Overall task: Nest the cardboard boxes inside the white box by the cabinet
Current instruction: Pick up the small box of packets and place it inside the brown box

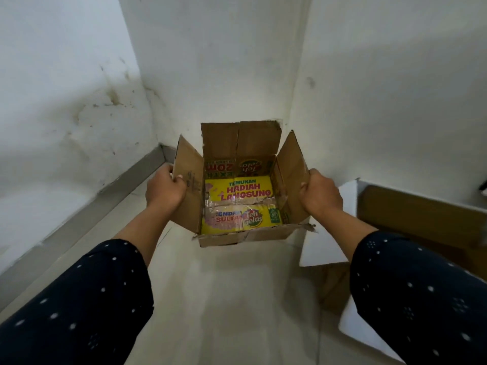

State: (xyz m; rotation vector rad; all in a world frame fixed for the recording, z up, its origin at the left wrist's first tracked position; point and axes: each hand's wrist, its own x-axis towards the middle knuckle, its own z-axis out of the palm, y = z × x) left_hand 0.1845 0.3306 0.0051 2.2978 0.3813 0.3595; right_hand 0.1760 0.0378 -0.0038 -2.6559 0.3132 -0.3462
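Sleeves nearest; my left hand point(164, 188) and right hand point(320, 193) clamp side flaps of the cardboard box point(239, 196), white box point(350, 225) off right, nearer the right hand.

Cardboard box point(238, 185): brown corrugated board, matt, flap edges torn and ragged; inner bottom shows glossy yellow print. White box point(326, 248): smooth white outer face, brown inner face. Walls point(66, 75): matt white paint, stained and scuffed at left. Floor point(237, 299): smooth pale tile, slight sheen. Sleeves point(79, 306): dark dotted cloth.
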